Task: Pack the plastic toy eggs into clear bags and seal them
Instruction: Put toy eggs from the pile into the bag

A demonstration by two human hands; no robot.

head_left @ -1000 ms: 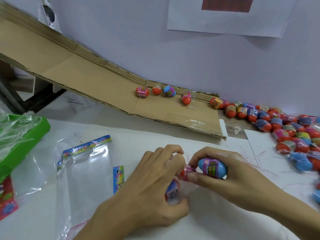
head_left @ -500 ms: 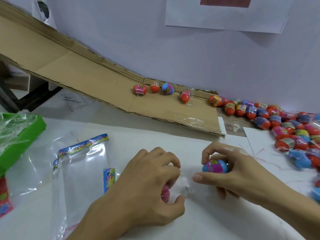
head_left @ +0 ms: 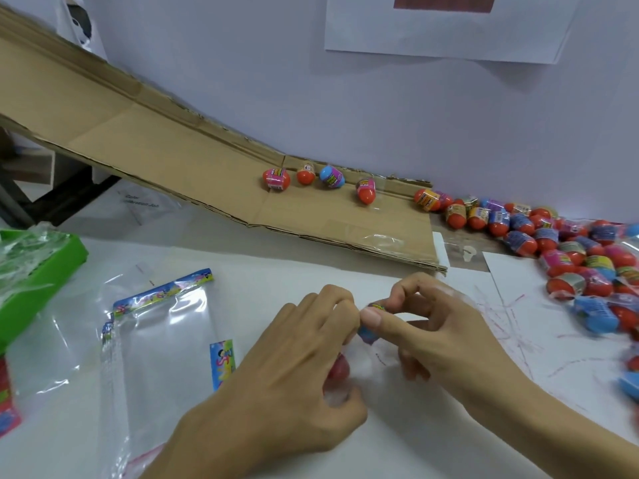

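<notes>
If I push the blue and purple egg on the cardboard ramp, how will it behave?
The blue and purple egg is rounded and lies on sloped cardboard, so it would probably roll downhill. It looks like small hollow plastic, likely light. Its glossy wrap may feel slippery.

Small packing workshop: a cardboard chute [head_left: 166,146] is feeding toy eggs [head_left: 567,250] onto a white counter [head_left: 276,264], clear bags [head_left: 162,340] lying stacked, notice [head_left: 446,25] hanging on wall.

On the counter [head_left: 432,440], the cardboard ramp [head_left: 155,146] serves as landmark: four eggs [head_left: 321,179] lie on its lower end, an egg heap [head_left: 567,257] lies right of it, empty bags [head_left: 155,337] lie before it, and a tray [head_left: 38,267] sits left of those bags.
</notes>
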